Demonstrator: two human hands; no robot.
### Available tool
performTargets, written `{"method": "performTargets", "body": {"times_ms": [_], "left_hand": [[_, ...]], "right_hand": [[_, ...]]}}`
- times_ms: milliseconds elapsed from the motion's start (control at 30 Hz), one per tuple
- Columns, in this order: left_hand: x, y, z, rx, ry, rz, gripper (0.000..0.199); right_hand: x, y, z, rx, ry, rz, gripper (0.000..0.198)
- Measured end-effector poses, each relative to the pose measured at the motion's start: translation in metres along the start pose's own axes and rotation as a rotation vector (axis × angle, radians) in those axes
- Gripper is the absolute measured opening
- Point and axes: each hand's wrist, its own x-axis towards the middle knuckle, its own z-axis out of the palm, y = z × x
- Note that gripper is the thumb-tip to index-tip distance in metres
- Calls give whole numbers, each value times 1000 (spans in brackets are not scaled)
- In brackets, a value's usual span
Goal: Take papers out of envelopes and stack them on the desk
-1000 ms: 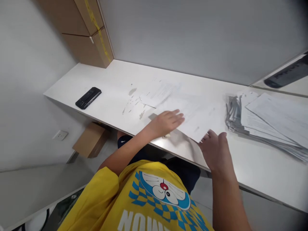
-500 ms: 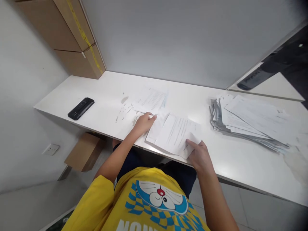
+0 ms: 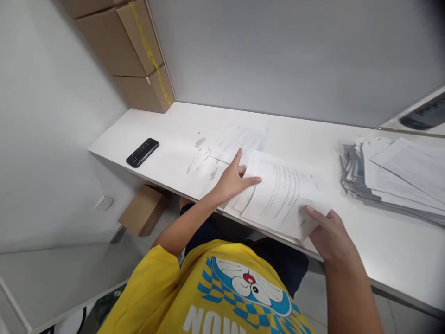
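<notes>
Printed paper sheets lie near the front edge of the white table, slightly fanned, with other pages under their left side. My right hand pinches their lower right corner, thumb on top and fingers beneath; that corner bends up. At the left edge, my left hand has its thumb and index finger spread apart. Its thumb tip rests over the top sheet, and its other fingers are partly hidden. Just beyond this hand, another printed page lies flat on the table.
A thick, uneven stack of papers sits to the right. On the left lies a black phone-like device. Cardboard boxes are piled at the back left corner, and another box is below the table. A grey panel rises behind.
The view has swung left, so things appear farther right. My left hand has spread its thumb and index finger and come over the sheets' left edge. My right hand keeps the corner.
</notes>
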Motion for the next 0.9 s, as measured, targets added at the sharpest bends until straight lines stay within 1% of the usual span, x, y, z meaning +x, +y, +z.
{"method": "performTargets", "body": {"times_ms": [67, 133, 200, 267, 333, 400, 433, 467, 500, 567, 600, 633, 700, 767, 800, 833, 900], "left_hand": [[-10, 11, -3, 47, 4, 51, 104], [-17, 17, -4, 27, -2, 101, 89], [-18, 15, -6, -10, 1, 152, 72], [-11, 8, -9, -11, 53, 211, 59], [6, -2, -16, 15, 186, 275, 48], [33, -11, -28, 33, 386, 305, 40], [49, -15, -36, 37, 497, 291, 39], [64, -18, -43, 50, 605, 240, 39], [77, -21, -50, 80, 687, 155, 41], [94, -26, -58, 193, 737, -12, 52], [97, -29, -58, 266, 732, -56, 60], [96, -31, -55, 336, 716, -62, 66], [83, -35, -43, 435, 668, 19, 71], [61, -35, -26, 432, 561, 132, 63], [48, -33, -18, 391, 463, 176, 57], [35, -30, -11, 330, 332, 206, 51], [13, -21, -1, 166, 4, 219, 45]], "right_hand": [[-5, -6, 10, -5, 31, -13, 50], [-8, -7, 17, 4, 56, -13, 52], [-7, -4, 18, 28, 76, 7, 50], [-4, 0, 13, 60, 101, 20, 47], [-1, 2, 5, 100, 142, -15, 43], [-2, 0, -3, 130, 184, -96, 40], [-5, -2, -6, 136, 194, -138, 40], [-8, -5, -8, 135, 196, -175, 39], [-12, -7, -11, 124, 196, -204, 39], [-22, -11, -17, 64, 188, -230, 36], [-26, -12, -22, 13, 178, -220, 35], [-29, -12, -27, -52, 159, -196, 35], [-33, -13, -38, -206, 99, -134, 37], [-34, -18, -45, -359, 24, -92, 39], [-33, -22, -47, -426, -17, -87, 39], [-31, -27, -47, -483, -61, -87, 38], [-26, -39, -45, -575, -133, -84, 37]]}}
